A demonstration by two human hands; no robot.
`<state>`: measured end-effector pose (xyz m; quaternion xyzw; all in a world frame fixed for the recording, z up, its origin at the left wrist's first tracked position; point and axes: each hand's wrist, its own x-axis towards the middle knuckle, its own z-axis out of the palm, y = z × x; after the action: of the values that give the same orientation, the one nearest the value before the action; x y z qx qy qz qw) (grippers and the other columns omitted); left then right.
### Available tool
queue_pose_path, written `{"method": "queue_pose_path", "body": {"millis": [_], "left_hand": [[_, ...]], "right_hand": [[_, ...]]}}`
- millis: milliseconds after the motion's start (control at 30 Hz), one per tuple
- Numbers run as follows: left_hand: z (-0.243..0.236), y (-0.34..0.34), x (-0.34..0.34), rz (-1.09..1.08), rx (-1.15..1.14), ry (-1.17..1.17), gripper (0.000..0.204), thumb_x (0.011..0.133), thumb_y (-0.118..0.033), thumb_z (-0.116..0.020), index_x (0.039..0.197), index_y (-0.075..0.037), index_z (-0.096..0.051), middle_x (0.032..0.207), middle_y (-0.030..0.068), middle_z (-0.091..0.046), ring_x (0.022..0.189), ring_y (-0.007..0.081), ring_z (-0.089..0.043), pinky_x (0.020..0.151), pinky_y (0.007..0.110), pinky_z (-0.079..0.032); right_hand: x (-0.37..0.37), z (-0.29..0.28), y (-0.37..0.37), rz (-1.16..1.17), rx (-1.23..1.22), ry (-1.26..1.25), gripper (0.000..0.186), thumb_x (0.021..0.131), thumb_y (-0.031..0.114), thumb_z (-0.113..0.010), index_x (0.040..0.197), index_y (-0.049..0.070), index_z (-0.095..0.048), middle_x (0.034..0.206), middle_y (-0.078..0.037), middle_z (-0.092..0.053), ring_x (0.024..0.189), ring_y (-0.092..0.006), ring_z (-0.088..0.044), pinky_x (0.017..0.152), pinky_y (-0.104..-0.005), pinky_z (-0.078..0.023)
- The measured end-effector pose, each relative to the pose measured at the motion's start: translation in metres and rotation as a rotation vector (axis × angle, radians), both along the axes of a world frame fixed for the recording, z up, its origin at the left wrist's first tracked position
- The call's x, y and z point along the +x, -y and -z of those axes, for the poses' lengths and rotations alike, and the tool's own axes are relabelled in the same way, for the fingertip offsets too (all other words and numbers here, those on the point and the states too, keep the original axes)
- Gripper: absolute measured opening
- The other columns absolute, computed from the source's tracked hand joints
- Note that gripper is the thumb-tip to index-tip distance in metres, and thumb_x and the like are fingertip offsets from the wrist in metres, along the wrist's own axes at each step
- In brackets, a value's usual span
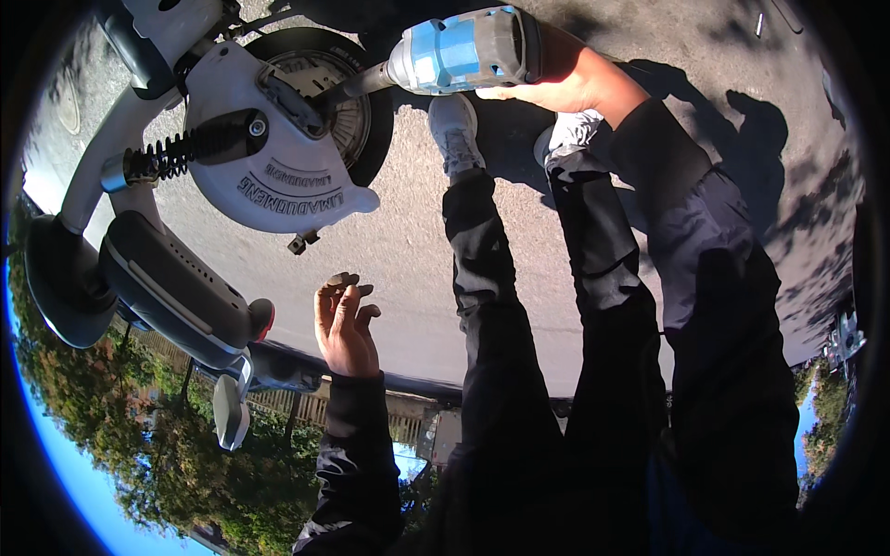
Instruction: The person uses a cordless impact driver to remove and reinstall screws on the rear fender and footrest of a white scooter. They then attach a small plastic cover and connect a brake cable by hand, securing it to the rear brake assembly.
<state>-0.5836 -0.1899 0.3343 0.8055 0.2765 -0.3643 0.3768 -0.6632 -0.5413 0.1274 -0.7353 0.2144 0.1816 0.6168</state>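
Observation:
My right hand (589, 79) grips a blue and grey cordless impact wrench (454, 51), held sideways at the top of the view. Its long socket (350, 90) reaches left to the hub area of a scooter wheel with a black tyre (378, 130); whether it sits on a nut there is hidden. Beside the wheel is a white scooter cover (246, 171) with raised lettering, joined to a black coil-spring shock absorber (181, 153). Below the cover, apart from the scooter, my left hand (346, 329) hangs in the air with fingers loosely bent and dark fingertips. I see nothing in it.
The black scooter seat (171, 278) and a grey mirror-like part (230, 412) extend to the lower left. A small metal bracket (301, 243) juts out under the cover. My white shoes (454, 130) stand on grey pavement (408, 250) close to the wheel.

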Motion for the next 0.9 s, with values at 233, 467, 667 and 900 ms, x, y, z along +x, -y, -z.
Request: {"method": "queue_pose_path", "body": {"millis": [233,467,667,900], "left_hand": [[0.005,-0.004,0.009,-0.094,-0.015,0.001,0.018,0.099,-0.013,-0.066,0.116,-0.01,-0.063,0.114,0.0028,-0.064,0.099,0.0154,-0.064,0.073,0.028,-0.05],[0.013,0.0,0.008,-0.119,-0.043,-0.03,0.018,0.098,-0.011,-0.067,0.116,-0.01,-0.063,0.114,0.0022,-0.065,0.098,0.015,-0.065,0.073,0.028,-0.05],[0.018,0.002,0.004,-0.129,-0.07,-0.039,0.018,0.099,-0.01,-0.065,0.117,-0.01,-0.062,0.116,0.0034,-0.065,0.099,0.015,-0.065,0.073,0.028,-0.05],[0.018,-0.004,-0.001,-0.137,-0.062,-0.049,0.018,0.1,-0.012,-0.063,0.118,-0.012,-0.061,0.118,0.004,-0.064,0.1,0.0165,-0.063,0.075,0.03,-0.049]], "right_hand": [[0.014,-0.045,-0.016,0.363,0.792,-0.348,0.026,0.093,0.028,-0.074,0.104,0.005,-0.067,0.064,0.0,-0.055,0.054,-0.0105,-0.052,0.061,-0.029,-0.048],[0.015,-0.045,-0.028,0.29,0.618,-0.4,0.043,0.09,0.033,-0.072,0.059,0.008,-0.056,0.057,-0.001,-0.053,0.053,-0.0114,-0.053,0.059,-0.0312,-0.044],[0.021,-0.035,-0.018,0.296,0.598,-0.373,0.038,0.087,0.029,-0.074,0.059,0.008,-0.057,0.059,0.0,-0.055,0.054,-0.0109,-0.051,0.059,-0.0302,-0.046],[0.018,-0.033,-0.023,0.322,0.601,-0.416,0.034,0.088,0.026,-0.072,0.063,0.008,-0.059,0.061,-0.001,-0.056,0.054,-0.0105,-0.052,0.058,-0.0306,-0.046]]}}
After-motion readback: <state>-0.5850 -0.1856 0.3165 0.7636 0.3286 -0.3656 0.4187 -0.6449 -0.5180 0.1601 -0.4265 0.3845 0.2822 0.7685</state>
